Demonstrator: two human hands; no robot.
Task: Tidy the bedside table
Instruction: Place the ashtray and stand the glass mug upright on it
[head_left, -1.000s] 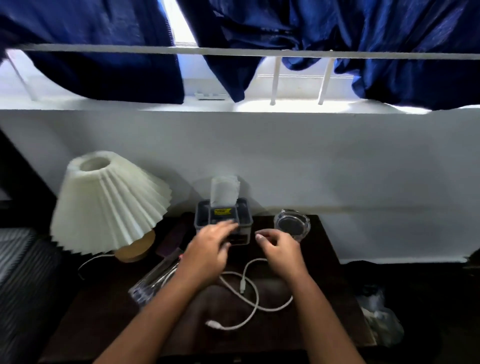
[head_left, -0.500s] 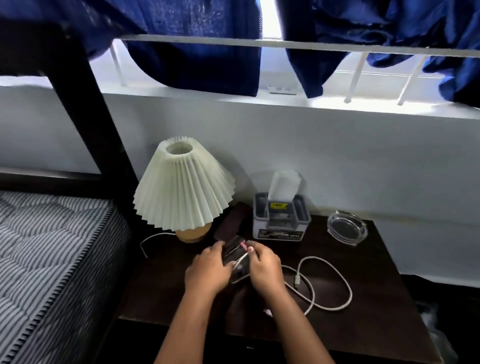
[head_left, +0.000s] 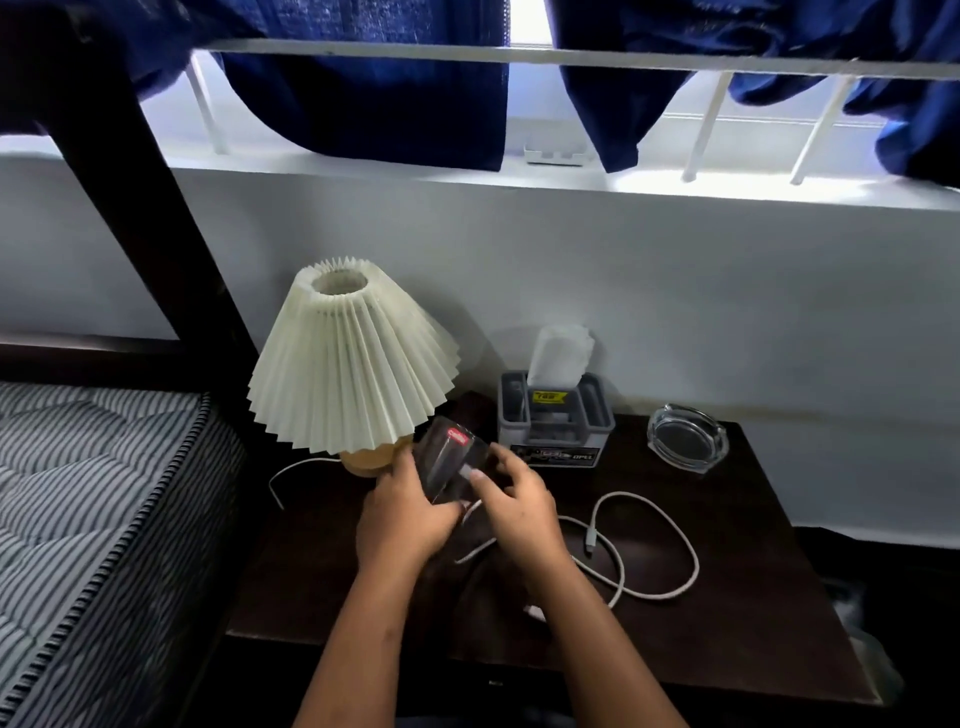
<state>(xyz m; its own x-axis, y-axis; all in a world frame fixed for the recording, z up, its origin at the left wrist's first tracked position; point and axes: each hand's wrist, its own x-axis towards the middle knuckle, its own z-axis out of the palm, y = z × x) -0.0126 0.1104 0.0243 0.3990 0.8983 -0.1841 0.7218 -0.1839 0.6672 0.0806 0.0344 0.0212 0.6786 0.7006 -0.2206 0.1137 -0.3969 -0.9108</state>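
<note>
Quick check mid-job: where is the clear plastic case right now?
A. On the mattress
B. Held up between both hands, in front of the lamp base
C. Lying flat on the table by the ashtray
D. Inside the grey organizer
B: the clear plastic case is held by the left hand and right hand, near the lamp base.

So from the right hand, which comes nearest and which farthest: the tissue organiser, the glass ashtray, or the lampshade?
Measured from the right hand in the head view:
1. Tissue organiser, just behind the hand, toward the wall.
2. Lampshade, up on its left side.
3. Glass ashtray, off to the right, at the table's back.
</note>
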